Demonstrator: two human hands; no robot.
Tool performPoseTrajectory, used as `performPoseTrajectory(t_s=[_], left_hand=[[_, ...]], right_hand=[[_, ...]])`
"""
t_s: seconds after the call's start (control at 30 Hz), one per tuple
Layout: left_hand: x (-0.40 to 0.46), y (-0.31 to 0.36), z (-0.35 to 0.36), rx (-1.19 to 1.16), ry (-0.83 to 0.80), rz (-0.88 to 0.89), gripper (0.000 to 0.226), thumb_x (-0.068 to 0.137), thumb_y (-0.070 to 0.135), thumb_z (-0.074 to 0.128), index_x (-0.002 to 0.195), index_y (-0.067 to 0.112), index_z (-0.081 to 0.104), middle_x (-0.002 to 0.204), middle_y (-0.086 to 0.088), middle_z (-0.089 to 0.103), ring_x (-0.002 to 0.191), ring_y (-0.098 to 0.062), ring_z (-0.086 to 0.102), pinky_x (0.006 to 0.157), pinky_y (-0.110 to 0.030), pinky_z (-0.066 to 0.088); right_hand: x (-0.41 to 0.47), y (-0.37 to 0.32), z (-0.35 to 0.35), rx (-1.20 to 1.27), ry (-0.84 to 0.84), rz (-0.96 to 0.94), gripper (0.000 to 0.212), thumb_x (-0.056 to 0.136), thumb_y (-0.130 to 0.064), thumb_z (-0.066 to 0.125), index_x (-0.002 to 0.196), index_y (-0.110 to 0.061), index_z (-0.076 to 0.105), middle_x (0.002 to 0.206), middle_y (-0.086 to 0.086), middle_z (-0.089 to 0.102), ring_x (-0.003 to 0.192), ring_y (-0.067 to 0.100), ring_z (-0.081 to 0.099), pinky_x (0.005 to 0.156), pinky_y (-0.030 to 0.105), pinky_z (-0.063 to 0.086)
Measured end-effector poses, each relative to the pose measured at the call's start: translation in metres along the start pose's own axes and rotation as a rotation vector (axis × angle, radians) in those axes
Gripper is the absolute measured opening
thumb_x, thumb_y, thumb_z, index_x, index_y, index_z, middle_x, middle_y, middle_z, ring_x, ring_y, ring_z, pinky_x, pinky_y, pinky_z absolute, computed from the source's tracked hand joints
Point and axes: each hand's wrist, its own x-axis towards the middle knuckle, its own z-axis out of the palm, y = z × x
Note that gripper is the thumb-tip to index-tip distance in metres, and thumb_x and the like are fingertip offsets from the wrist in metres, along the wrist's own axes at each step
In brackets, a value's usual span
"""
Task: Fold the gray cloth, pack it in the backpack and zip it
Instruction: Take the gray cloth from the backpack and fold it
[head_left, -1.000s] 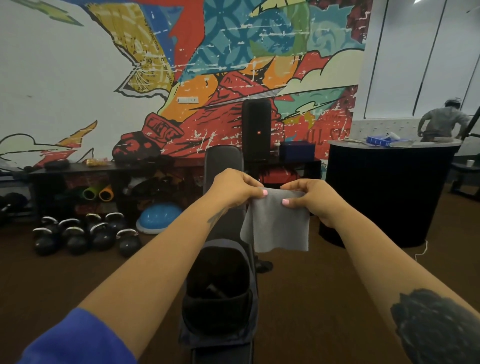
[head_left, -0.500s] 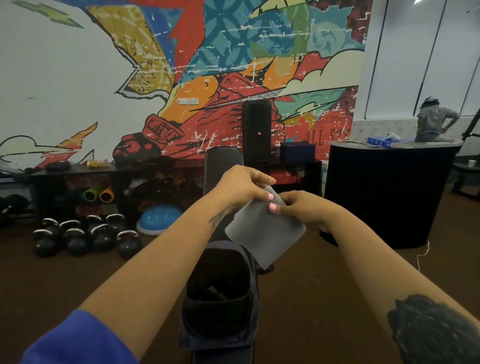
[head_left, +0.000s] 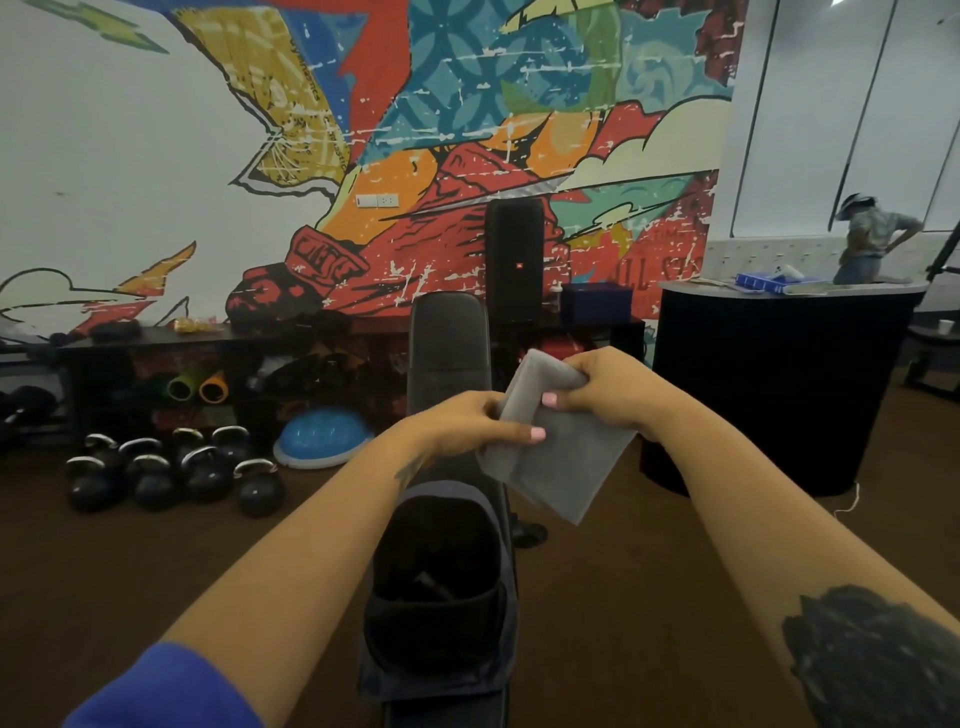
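The gray cloth (head_left: 563, 462) is folded small and held in the air, tilted, in front of me. My left hand (head_left: 467, 428) pinches its lower left edge with thumb on top. Its upper end is gripped by my right hand (head_left: 608, 389), where a folded layer sticks up. Below the cloth, the dark backpack (head_left: 441, 597) stands open on a black weight bench (head_left: 449, 353), its mouth facing up and its inside dark.
Several kettlebells (head_left: 171, 473) and a blue balance dome (head_left: 322, 436) lie on the brown floor at left, in front of a low dark shelf (head_left: 156, 343). A tall speaker (head_left: 514, 260) stands behind the bench. A round black counter (head_left: 779, 384) is at right, a person (head_left: 867, 239) beyond it.
The cloth went from hanging flat between both hands to a smaller, tilted fold. Both hands dropped lower and closer to me. The person in the background turned and shifted.
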Motion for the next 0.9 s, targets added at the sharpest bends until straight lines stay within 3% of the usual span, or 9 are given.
performPoseTrajectory(t_s=[0.13, 0.27, 0.37, 0.47, 0.53, 0.63, 0.7, 0.77, 0.9], left_hand=[[0.002, -0.009, -0.003, 0.017, 0.184, 0.017, 0.026, 0.077, 0.034, 0.072, 0.098, 0.020, 0.065, 0.096, 0.002, 0.065, 0.088, -0.012, 0.062, 0.070, -0.021, 0.050], [0.002, -0.017, -0.003, -0.409, 0.280, 0.012, 0.021, 0.078, 0.025, 0.073, 0.094, 0.014, 0.066, 0.096, -0.003, 0.066, 0.087, -0.015, 0.064, 0.067, -0.024, 0.053], [0.001, -0.019, 0.011, -0.866, 0.303, 0.048, 0.015, 0.084, 0.024, 0.065, 0.096, 0.015, 0.064, 0.098, -0.004, 0.065, 0.090, -0.018, 0.064, 0.073, -0.031, 0.053], [0.003, -0.022, 0.027, -1.066, 0.234, 0.058, 0.048, 0.078, 0.037, 0.067, 0.118, 0.012, 0.060, 0.117, -0.010, 0.065, 0.109, -0.028, 0.061, 0.094, -0.046, 0.050], [0.006, -0.021, 0.034, -1.062, 0.227, 0.060, 0.051, 0.078, 0.038, 0.067, 0.122, 0.012, 0.058, 0.124, -0.012, 0.063, 0.114, -0.031, 0.060, 0.098, -0.052, 0.047], [0.009, -0.018, 0.035, -0.965, 0.295, 0.065, 0.026, 0.089, 0.028, 0.059, 0.110, 0.014, 0.063, 0.117, -0.013, 0.065, 0.105, -0.028, 0.063, 0.087, -0.045, 0.053], [0.012, -0.018, 0.033, -0.865, 0.294, 0.089, 0.024, 0.087, 0.029, 0.061, 0.106, 0.015, 0.066, 0.114, -0.012, 0.067, 0.104, -0.028, 0.063, 0.087, -0.042, 0.052], [0.012, -0.019, 0.031, -0.779, 0.262, 0.090, 0.035, 0.077, 0.036, 0.068, 0.107, 0.017, 0.067, 0.115, -0.013, 0.067, 0.109, -0.032, 0.061, 0.097, -0.049, 0.048], [0.012, -0.018, 0.030, -0.759, 0.175, 0.090, 0.049, 0.073, 0.042, 0.069, 0.113, 0.014, 0.066, 0.117, -0.013, 0.067, 0.111, -0.032, 0.062, 0.102, -0.050, 0.045]], right_hand=[[0.000, 0.007, -0.003, 0.068, 0.091, 0.067, 0.034, 0.087, -0.033, 0.064, 0.112, -0.010, 0.062, 0.105, 0.007, 0.062, 0.094, 0.021, 0.057, 0.077, 0.030, 0.042], [-0.002, 0.018, 0.000, 0.197, 0.147, 0.136, 0.038, 0.085, -0.032, 0.067, 0.116, -0.015, 0.057, 0.107, 0.004, 0.061, 0.094, 0.022, 0.058, 0.075, 0.032, 0.044], [-0.003, 0.020, 0.004, 0.353, 0.169, 0.129, 0.039, 0.085, -0.029, 0.068, 0.119, -0.017, 0.054, 0.102, -0.001, 0.061, 0.087, 0.016, 0.060, 0.065, 0.025, 0.047], [-0.003, 0.020, 0.011, 0.506, 0.212, 0.145, 0.030, 0.087, -0.027, 0.065, 0.114, -0.017, 0.054, 0.099, -0.003, 0.061, 0.080, 0.011, 0.059, 0.058, 0.022, 0.045], [-0.003, 0.023, 0.017, 0.513, 0.250, 0.177, 0.029, 0.087, -0.028, 0.066, 0.111, -0.019, 0.052, 0.110, 0.003, 0.062, 0.084, 0.014, 0.059, 0.065, 0.026, 0.048], [-0.001, 0.027, 0.023, 0.315, 0.358, 0.174, 0.057, 0.083, -0.028, 0.070, 0.131, -0.022, 0.041, 0.127, 0.006, 0.054, 0.104, 0.021, 0.056, 0.082, 0.032, 0.047], [-0.002, 0.024, 0.025, 0.163, 0.451, 0.057, 0.068, 0.080, -0.026, 0.073, 0.139, -0.030, 0.037, 0.134, 0.004, 0.047, 0.118, 0.022, 0.049, 0.091, 0.032, 0.043], [-0.003, 0.020, 0.025, 0.047, 0.499, -0.107, 0.056, 0.078, -0.030, 0.074, 0.129, -0.038, 0.051, 0.130, -0.004, 0.048, 0.123, 0.018, 0.043, 0.102, 0.038, 0.041], [-0.003, 0.016, 0.026, -0.103, 0.493, -0.221, 0.014, 0.078, -0.034, 0.073, 0.092, -0.035, 0.071, 0.095, -0.019, 0.059, 0.107, 0.012, 0.050, 0.098, 0.043, 0.038]])
